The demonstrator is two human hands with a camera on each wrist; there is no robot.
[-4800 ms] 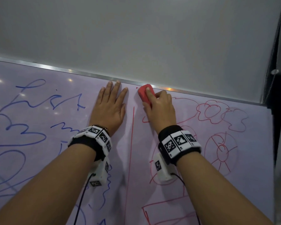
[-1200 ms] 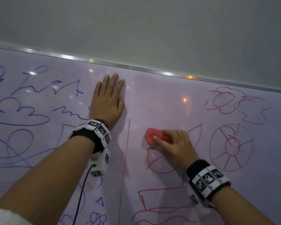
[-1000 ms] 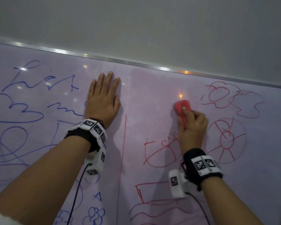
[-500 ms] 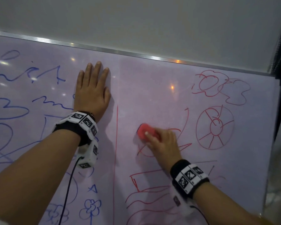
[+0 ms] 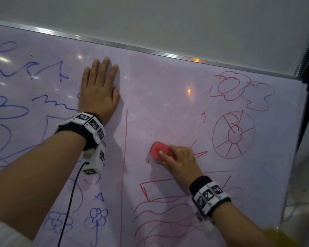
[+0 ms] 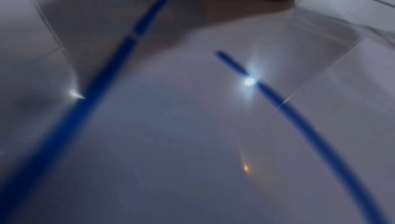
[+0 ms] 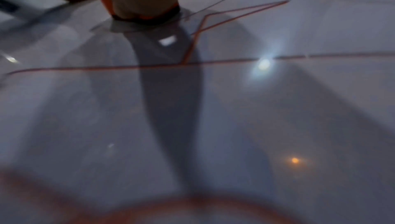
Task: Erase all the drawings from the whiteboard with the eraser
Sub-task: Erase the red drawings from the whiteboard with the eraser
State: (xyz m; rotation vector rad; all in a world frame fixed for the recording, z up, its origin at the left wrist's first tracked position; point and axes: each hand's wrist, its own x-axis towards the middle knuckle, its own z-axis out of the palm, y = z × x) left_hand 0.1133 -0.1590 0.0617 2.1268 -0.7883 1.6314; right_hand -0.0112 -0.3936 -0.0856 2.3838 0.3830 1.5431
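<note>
The whiteboard (image 5: 164, 97) fills the head view, with blue drawings (image 5: 16, 107) on its left half and red drawings (image 5: 234, 134) on its right half, split by a red vertical line (image 5: 125, 157). My right hand (image 5: 178, 161) grips the red eraser (image 5: 158, 151) and presses it on the board just right of that line, above a red box sketch (image 5: 157, 189). The eraser (image 7: 141, 16) shows under the fingers in the right wrist view. My left hand (image 5: 99, 90) lies flat on the board with straight fingers, left of the red line.
A metal frame (image 5: 150, 50) runs along the board's top edge under a grey wall. The board's right edge (image 5: 296, 139) meets a dark gap. A black cable (image 5: 68, 207) hangs from the left wrist camera. Blue strokes (image 6: 299, 117) cross the left wrist view.
My right hand has swept the eraser back and forth over the red oval sketch, which is now mostly gone. The eraser now sits slightly lower. The left hand has stayed flat in place.
</note>
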